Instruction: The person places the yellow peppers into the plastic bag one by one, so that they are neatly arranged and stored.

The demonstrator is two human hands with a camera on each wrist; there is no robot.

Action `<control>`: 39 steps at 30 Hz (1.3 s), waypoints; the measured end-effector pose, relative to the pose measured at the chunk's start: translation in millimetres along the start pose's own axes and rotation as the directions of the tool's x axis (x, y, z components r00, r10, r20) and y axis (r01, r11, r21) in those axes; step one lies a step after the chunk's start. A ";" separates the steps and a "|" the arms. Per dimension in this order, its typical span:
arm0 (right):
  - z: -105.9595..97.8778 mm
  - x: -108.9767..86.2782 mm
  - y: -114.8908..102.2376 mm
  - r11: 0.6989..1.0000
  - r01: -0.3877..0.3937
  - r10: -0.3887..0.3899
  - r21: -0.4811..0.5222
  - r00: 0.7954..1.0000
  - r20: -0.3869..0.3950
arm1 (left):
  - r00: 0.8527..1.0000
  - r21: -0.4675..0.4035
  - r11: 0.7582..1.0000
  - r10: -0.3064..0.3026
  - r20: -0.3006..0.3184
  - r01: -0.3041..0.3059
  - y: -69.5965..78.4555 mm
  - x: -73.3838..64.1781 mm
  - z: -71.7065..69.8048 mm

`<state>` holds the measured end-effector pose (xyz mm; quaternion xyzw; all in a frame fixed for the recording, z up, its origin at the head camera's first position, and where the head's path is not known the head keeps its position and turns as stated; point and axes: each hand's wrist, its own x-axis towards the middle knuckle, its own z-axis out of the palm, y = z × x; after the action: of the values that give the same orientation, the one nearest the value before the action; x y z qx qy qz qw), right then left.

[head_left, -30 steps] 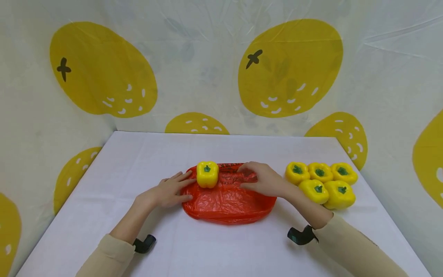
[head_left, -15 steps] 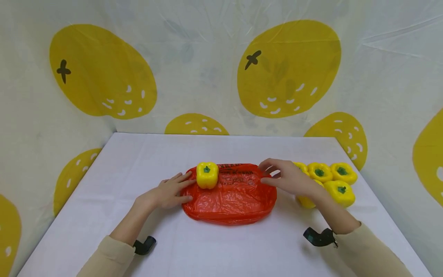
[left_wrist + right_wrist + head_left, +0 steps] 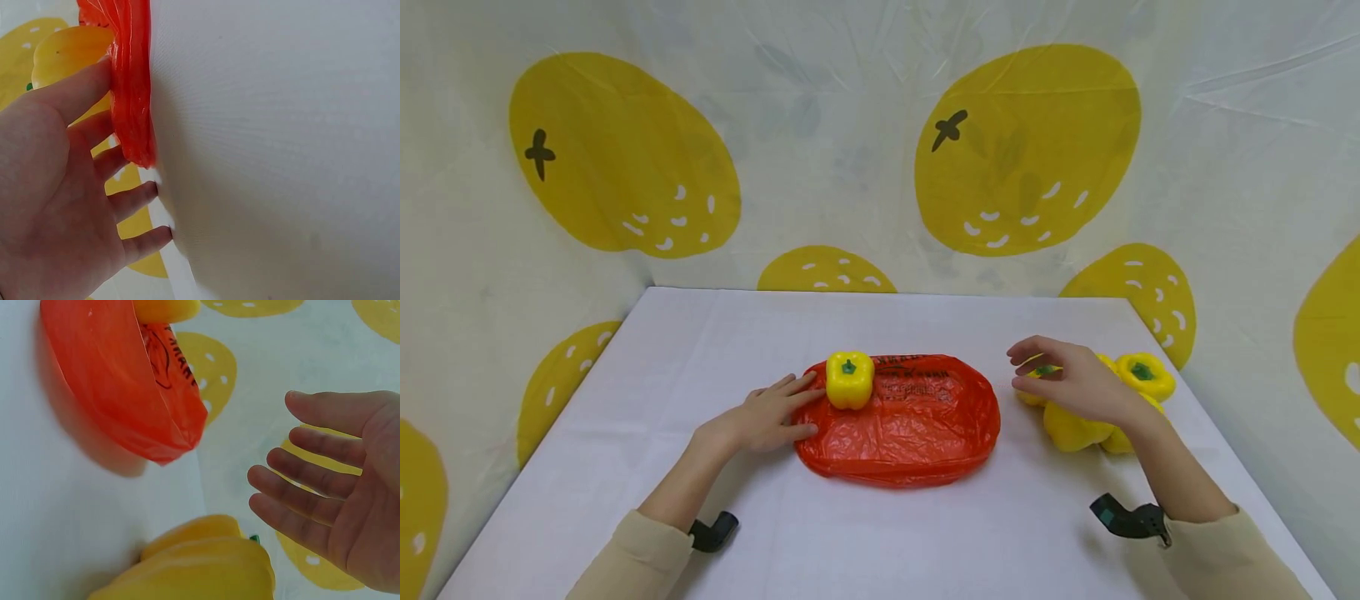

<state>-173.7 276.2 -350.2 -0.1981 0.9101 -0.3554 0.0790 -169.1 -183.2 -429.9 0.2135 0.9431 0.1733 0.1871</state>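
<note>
A red plastic bag (image 3: 917,433) with dark print lies flattened into an oval mid-table. One yellow bell pepper (image 3: 849,380) sits on its left part, green stem up. My left hand (image 3: 772,414) rests with spread fingers at the bag's left edge, fingertips close to that pepper; in the left wrist view its fingers (image 3: 87,87) reach the red plastic. My right hand (image 3: 1067,379) hovers with fingers apart and nothing in them, over the yellow bell peppers (image 3: 1146,377) grouped on the right, hiding part of them. The right wrist view shows two peppers (image 3: 200,562) below that hand.
The table (image 3: 737,333) has a white cover. Behind and beside it hangs pale cloth (image 3: 850,167) printed with large yellow fruit. Black wrist-camera mounts (image 3: 1126,518) stick out by both sleeves.
My right hand has moved right, off the red bag and over to the group of peppers. The left hand, the bag and the pepper on it have stayed put.
</note>
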 end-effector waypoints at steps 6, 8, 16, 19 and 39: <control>-10.1 -10.4 9.8 1.000 -0.023 0.022 -0.018 1.000 -0.022 | 1.000 0.000 1.000 -0.001 -0.003 0.001 0.2 -1.0 -0.2; -13.1 -13.8 14.1 0.999 -0.033 0.033 -0.021 0.999 -0.029 | 1.000 -0.001 1.000 -0.001 -0.002 0.001 0.0 -0.8 0.3; -27.9 -29.0 30.0 0.996 -0.078 0.074 -0.048 0.995 -0.071 | 1.000 0.004 1.000 0.004 0.000 -0.004 -0.7 0.0 0.8; -32.9 -35.1 35.4 0.996 -0.071 0.066 -0.049 0.994 -0.091 | 1.000 0.002 1.000 0.003 0.000 -0.003 -0.1 -0.1 0.3; -41.8 -57.9 66.0 0.990 -0.125 0.119 -0.066 0.989 -0.090 | 1.000 0.009 1.000 -0.002 0.001 0.002 0.0 1.1 1.0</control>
<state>-153.1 370.1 -364.1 -0.1295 0.9351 -0.3253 0.0544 -169.6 -182.5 -431.1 0.2134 0.9440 0.1687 0.1869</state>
